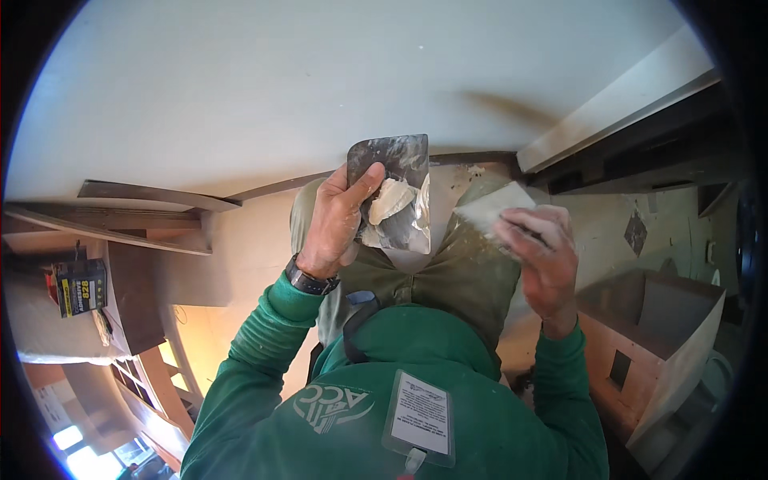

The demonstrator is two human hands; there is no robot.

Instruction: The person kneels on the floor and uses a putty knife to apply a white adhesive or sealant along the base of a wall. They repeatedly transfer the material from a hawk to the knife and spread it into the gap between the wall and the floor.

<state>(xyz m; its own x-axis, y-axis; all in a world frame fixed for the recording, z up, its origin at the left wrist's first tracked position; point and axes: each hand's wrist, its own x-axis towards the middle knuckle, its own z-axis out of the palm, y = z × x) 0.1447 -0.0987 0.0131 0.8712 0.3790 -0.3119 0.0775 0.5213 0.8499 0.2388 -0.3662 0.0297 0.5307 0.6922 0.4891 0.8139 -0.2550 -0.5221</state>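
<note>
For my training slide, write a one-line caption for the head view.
Left hand holding a dark plate smeared with pale paste, right hand gripping a pale flat piece beside it.

The plate is dark grey, streaked with whitish smears, and the paste on it is cream. The scraper is a pale off-white. The sweater is deep green, with a pale green-white logo on it; the badge is white with dark lines of print. The trousers are olive green, the watch blackish. The wall is pale grey-white, turning bluish at the left, above a dark brown strip. The floor is tan, with a dark diamond at the right. The carton is black with yellow; the wooden box is orange-brown with a dark rectangle.
</note>
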